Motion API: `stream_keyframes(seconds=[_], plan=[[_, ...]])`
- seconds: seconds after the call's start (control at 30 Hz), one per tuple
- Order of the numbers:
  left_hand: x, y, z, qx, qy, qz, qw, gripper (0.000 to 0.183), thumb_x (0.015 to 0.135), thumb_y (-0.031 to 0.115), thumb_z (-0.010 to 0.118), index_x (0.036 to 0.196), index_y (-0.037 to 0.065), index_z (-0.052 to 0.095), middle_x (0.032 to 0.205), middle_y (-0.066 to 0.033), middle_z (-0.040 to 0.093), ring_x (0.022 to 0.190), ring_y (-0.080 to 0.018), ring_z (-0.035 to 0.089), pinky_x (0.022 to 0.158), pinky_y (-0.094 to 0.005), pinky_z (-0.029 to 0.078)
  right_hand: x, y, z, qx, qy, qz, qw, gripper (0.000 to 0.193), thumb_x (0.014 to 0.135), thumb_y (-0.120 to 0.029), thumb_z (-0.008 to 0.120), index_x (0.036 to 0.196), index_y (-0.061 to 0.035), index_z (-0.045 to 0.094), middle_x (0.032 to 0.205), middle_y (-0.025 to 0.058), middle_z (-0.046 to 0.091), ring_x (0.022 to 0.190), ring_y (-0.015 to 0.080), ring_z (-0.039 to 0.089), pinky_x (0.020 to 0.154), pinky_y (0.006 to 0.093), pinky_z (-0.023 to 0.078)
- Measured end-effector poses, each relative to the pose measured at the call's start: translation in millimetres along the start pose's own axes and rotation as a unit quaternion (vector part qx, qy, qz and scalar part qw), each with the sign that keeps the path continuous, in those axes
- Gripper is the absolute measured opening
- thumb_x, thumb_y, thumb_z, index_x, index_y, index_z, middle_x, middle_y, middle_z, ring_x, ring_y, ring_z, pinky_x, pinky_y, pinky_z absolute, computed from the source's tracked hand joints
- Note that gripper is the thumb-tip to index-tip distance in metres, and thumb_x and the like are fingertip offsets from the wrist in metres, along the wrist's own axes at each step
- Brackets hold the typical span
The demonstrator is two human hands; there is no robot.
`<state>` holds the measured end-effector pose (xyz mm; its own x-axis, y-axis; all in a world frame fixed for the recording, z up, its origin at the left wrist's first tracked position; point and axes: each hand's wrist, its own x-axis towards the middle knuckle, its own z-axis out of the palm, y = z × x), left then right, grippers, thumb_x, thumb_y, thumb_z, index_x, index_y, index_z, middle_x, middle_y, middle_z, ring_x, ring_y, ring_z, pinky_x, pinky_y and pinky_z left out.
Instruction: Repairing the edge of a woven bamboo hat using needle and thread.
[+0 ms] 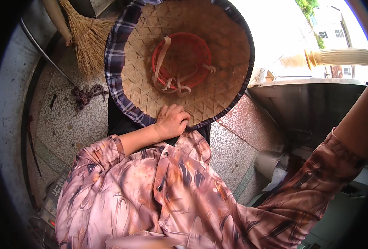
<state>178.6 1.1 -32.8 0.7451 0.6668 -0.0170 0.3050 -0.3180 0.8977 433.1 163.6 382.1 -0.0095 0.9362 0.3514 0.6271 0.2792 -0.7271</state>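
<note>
A woven straw hat [140,79] is held in front of me with its inside facing me. Dark plaid cloth binds its brim, and a red head ring [208,53] with pale tie straps [161,58] sits in its middle. My left hand [172,121] is closed over the near edge of the brim, fingers curled on the inner side. My right forearm [356,114] reaches out to the right edge of the picture, and the hand at its end is out of view.
A straw broom [86,37] leans at the upper left. Beside it, a thin metal rod [47,54] meets a dark tangled clump [84,96] on the speckled floor [74,128]. A pale bucket [269,162] lies at the right, below a dark metal-edged counter [300,99].
</note>
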Motion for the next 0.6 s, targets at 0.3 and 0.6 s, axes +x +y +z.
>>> stream_keyframes(seconds=[0.3, 0.6], plan=[[4.5, 4.7, -5.2, -0.032, 0.037, 0.051, 0.998, 0.015, 0.072, 0.024, 0.071, 0.082, 0.014, 0.067, 0.092, -0.0018, 0.057, 0.095, -0.0214, 0.053, 0.08, -0.0374, 0.036, -59.1, 33.5, -83.9, -0.242, 0.145, 0.143, 0.949, 0.019, 0.097, -0.014, 0.054, 0.109, 0.0004, 0.055, 0.075, 0.0079, 0.061, 0.059, 0.0138, 0.058, 0.068, 0.0329, 0.055], [17.9, -1.1, 5.8, -0.01, 0.024, 0.04, 0.999, 0.013, 0.071, 0.02, 0.071, 0.078, 0.012, 0.064, 0.091, -0.0033, 0.055, 0.094, -0.0226, 0.052, 0.082, -0.0375, 0.036, -260.3, 102.7, 67.8, -0.024, -0.022, 0.459, 0.888, 0.013, 0.098, -0.007, 0.048, 0.105, -0.0043, 0.059, 0.064, 0.0064, 0.061, 0.051, 0.0109, 0.057, 0.046, 0.0247, 0.046]])
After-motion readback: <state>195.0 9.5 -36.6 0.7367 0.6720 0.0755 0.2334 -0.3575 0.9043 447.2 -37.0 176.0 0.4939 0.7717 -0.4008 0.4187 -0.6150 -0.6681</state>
